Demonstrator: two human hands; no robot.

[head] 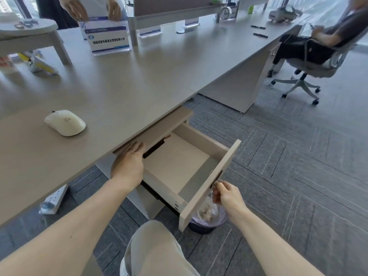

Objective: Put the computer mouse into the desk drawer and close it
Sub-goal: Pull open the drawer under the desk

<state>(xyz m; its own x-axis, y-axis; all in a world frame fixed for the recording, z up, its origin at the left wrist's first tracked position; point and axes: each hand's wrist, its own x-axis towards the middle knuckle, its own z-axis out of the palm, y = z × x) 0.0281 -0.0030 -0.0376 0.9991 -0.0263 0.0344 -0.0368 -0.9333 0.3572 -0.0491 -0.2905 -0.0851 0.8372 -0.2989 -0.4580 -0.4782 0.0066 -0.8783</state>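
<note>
A white computer mouse [65, 122] lies on the grey desk [123, 84] at the left, apart from both hands. The desk drawer [205, 145] below the desk edge stands pulled out, its inside bare. My left hand [128, 163] rests flat on the cabinet top at the drawer's left side, fingers spread, holding nothing. My right hand [223, 193] is pinched on the key [215, 184] hanging from the lock in the drawer front [211, 184].
A bin [209, 218] with a plastic liner stands under the drawer front. A power strip [53, 200] lies on the carpet at the left. A seated person in an office chair [310, 62] is at the far right. Sign stands [108, 35] and another person's hands are at the desk's back.
</note>
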